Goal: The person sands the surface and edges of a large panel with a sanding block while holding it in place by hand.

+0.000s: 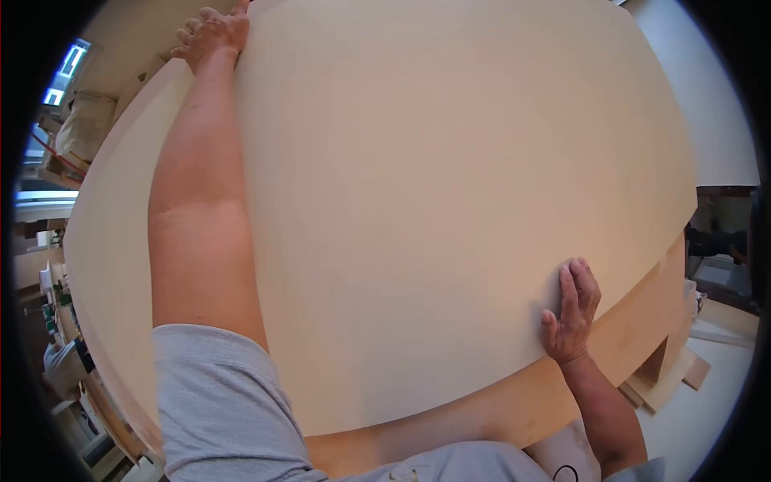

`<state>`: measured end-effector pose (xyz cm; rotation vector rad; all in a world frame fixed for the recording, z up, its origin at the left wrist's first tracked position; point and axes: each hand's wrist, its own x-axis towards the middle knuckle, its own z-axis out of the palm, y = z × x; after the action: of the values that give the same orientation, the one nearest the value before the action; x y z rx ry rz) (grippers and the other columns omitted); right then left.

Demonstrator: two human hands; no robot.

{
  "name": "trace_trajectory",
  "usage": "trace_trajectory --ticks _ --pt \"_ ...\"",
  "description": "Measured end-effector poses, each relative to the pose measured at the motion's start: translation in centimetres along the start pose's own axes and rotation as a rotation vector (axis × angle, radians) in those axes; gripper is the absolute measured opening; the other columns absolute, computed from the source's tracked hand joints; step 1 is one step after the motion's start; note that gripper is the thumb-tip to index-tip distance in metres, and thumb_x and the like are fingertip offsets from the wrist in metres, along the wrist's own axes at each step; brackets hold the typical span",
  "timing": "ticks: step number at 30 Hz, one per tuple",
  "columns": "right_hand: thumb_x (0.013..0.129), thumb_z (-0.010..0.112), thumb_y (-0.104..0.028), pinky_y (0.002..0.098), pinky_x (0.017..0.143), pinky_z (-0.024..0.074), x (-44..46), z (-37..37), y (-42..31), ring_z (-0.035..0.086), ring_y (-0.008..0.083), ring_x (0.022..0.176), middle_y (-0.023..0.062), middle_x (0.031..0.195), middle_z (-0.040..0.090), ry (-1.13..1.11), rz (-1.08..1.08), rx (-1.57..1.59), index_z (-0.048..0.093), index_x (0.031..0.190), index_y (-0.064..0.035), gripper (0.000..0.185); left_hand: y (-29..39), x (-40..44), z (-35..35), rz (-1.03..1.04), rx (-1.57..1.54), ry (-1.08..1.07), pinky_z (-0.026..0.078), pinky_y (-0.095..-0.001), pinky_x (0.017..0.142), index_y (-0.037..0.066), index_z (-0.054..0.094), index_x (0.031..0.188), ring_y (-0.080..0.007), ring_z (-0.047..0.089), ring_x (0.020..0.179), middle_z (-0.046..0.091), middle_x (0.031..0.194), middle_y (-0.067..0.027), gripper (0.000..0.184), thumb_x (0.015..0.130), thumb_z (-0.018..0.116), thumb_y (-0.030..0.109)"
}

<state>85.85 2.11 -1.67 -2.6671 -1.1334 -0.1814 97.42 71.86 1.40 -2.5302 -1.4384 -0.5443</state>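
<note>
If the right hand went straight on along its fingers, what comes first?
Nothing shows in the way: ahead of the right hand runs only the bare pale sheet toward its far edge. Depth from this one view is uncertain.

A bright window [67,74] glows at upper left, while pale floor [683,430] shows lower right.

Sheet [450,201] atop a board [638,317], wood pieces [697,373] to the right.

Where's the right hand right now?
Head view, lower right: the right hand is on the pale sheet, by its near edge, just beyond the tan board.
</note>
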Motion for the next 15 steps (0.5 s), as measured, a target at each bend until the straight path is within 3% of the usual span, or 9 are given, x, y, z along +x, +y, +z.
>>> trace_trajectory --ticks 4,6,15 --pt "0.104 0.045 -0.05 0.0501 0.115 0.0334 0.1 -0.1 -0.1 0.041 0.0418 0.141 0.0211 0.147 0.048 0.005 -0.002 0.011 0.052 0.144 0.0018 0.065 0.0 -2.4 0.0 0.022 -0.025 -0.028 0.025 -0.0679 0.117 0.011 0.043 0.155 -0.0401 0.031 0.151 0.038 0.16 -0.0222 0.09 0.097 0.03 0.079" --pt "0.104 0.048 -0.048 0.0501 0.115 0.0323 -0.2 -0.5 -0.1 0.042 0.0414 0.141 0.021 0.147 0.048 0.03 -0.017 0.016 0.052 0.144 0.001 0.064 -1.0 -6.5 -0.4 0.101 0.018 0.111 0.025 -0.065 0.119 0.01 0.034 0.16 -0.0418 0.028 0.152 0.037 0.161 -0.023 0.091 0.099 0.027 0.077" --pt "0.102 0.055 -0.04 0.0507 0.115 0.0313 1.1 -0.3 -0.2 0.043 0.0398 0.141 0.0207 0.146 0.05 0.168 -0.078 0.032 0.049 0.145 0.0001 0.06 -3.0 -33.2 -11.0 0.218 -0.102 0.089 0.021 -0.0705 0.118 -0.002 0.038 0.155 -0.0474 0.029 0.151 0.038 0.159 -0.0296 0.088 0.1 0.045 0.066"
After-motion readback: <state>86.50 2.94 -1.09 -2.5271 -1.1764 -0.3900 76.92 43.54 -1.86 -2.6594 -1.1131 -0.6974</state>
